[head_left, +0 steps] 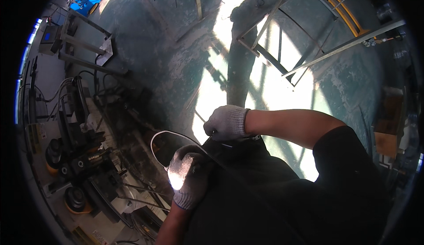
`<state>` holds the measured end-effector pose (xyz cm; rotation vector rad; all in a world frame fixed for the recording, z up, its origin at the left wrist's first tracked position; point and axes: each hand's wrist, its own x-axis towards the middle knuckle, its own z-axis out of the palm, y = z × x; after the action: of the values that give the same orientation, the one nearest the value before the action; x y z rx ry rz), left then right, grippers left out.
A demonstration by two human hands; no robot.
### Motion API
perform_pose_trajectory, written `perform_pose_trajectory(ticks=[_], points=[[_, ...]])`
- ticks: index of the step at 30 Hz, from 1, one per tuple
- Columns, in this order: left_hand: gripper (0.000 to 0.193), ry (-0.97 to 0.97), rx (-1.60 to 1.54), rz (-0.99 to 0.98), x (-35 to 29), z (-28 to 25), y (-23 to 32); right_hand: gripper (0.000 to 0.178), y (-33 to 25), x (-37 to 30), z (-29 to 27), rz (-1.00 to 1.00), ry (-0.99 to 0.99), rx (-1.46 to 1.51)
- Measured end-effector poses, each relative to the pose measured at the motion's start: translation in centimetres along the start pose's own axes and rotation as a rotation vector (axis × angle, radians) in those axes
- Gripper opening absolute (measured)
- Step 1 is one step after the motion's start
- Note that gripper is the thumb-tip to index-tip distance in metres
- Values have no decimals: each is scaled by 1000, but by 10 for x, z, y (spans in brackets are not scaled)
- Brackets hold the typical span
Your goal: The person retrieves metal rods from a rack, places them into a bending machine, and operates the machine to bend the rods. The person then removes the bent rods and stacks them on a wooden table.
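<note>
Both of my hands wear grey knit gloves and are close together in front of my dark clothing. My left hand (189, 174) is closed, with one end of a thin whitish cord (171, 132) running into its fingers. From there the cord bows out in a loop and comes back toward the clothing between the two hands. Slightly farther off and to the right, my right hand (226, 123) is curled shut, knuckles up. A small dark bit shows below its fingertips, but what it grips is hidden.
Dark machinery with rollers (77, 198) and cables fills the left side. A metal frame (304, 66) stands on the worn green floor (176, 64) at the far right, beside yellow bars (342, 11). A brown box (386, 139) sits at the right edge.
</note>
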<state>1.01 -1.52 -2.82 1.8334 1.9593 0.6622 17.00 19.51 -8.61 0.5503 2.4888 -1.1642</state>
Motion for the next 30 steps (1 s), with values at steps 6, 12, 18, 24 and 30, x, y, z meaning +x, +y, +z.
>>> perform_pose_trajectory(ticks=[6,12,18,24,30], points=[[23,61,-179,-10,5,0,5,21,-8,10,-2,-263,50,-315],[31,63,-190,33,9,-2,10,25,-23,18,-18,-264,-215,-477],[31,73,-178,64,5,2,8,28,-23,23,-14,-209,-407,-572],[30,65,-200,6,-3,5,7,25,-11,33,15,-375,-57,-441],[30,33,-241,-24,-3,4,18,22,-20,45,12,-547,-54,-491]])
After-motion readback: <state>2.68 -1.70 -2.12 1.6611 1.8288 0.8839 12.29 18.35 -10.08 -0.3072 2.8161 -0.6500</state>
